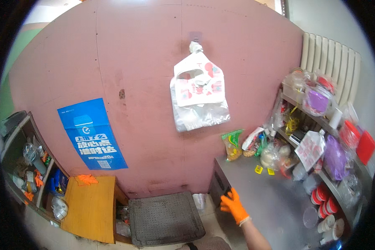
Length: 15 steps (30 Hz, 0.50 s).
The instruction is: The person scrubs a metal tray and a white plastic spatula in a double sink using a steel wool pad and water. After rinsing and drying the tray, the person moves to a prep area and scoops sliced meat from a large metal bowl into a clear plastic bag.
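My right hand [234, 206], in an orange glove, reaches over the left edge of the grey metal counter [256, 187]. Its fingers are spread near a small black thing at that edge; whether they touch it I cannot tell. Beyond the hand, two small yellow packets [258, 169] lie on the counter, in front of a green-topped plastic bag of yellowish food [232, 145] and other bagged goods. White and clear plastic carrier bags [200, 90] hang on the pink wall. My left hand is out of view.
A dark textured plastic lid or platform [165, 218] stands low before me. At left are a wooden cabinet [89, 206] with orange gloves [87, 179] on top and a cluttered shelf [45, 184]. Metal shelving [334, 181] at right holds bags and red-lidded tubs [322, 192].
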Each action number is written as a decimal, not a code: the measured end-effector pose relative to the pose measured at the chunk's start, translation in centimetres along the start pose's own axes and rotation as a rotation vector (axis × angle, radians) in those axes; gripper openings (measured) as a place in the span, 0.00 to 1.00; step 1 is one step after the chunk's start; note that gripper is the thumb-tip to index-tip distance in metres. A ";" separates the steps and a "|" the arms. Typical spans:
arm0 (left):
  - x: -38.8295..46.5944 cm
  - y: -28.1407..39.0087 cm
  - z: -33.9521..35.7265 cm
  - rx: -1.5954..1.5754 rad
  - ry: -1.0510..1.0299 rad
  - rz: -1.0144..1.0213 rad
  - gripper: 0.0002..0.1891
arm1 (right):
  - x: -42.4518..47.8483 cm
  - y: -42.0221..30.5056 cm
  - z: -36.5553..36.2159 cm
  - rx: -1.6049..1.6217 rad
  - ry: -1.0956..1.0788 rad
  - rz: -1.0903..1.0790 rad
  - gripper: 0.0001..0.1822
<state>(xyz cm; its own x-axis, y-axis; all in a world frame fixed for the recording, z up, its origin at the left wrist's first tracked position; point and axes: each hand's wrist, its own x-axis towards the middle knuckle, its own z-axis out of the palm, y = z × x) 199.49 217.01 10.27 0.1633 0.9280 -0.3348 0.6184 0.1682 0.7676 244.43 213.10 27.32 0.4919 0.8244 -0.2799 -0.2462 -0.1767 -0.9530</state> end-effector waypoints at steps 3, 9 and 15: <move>0.1 -1.2 0.3 -0.025 0.101 -0.040 0.18 | 8.3 -5.7 2.3 -0.016 -0.143 -0.129 0.49; -1.9 -3.3 4.9 -0.016 0.359 -0.069 0.20 | 19.7 -17.0 10.4 -0.888 0.397 -1.251 0.38; -5.9 9.3 7.6 -0.123 0.348 -0.295 0.26 | 29.5 -22.1 11.3 -0.570 0.059 -1.276 0.10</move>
<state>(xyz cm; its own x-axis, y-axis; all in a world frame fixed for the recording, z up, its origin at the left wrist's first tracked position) 210.08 210.57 15.21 -0.2862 0.8875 -0.3612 0.5009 0.4599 0.7332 254.96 247.45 41.46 0.1541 0.5589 0.8148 0.7548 0.4656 -0.4621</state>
